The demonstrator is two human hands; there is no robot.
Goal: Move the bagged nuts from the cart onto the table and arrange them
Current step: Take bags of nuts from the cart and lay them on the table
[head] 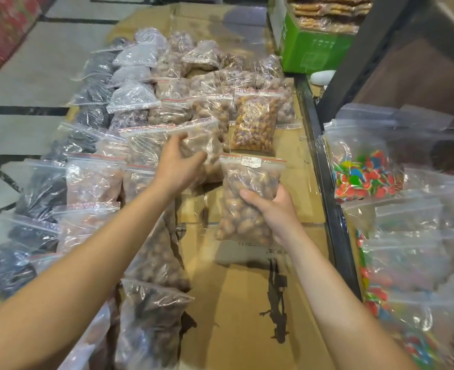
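My right hand (275, 210) gripped a clear zip bag of brown nuts (247, 198) above the cardboard-covered table (247, 303), near its right edge. My left hand (179, 162) curled around another bag of pale nuts (207, 145) just beyond. Farther on lay a bag of golden nuts (255, 121), then rows of nut bags (172, 102), dark-filled bags (92, 97) along the left edge.

Two hands are in view, the left hand (179, 162) and the right hand (274, 209), each holding one bag of nuts (248, 201). One green box (314, 48) stands far right. The surface's (236, 303) bags overlap too much to count exactly.
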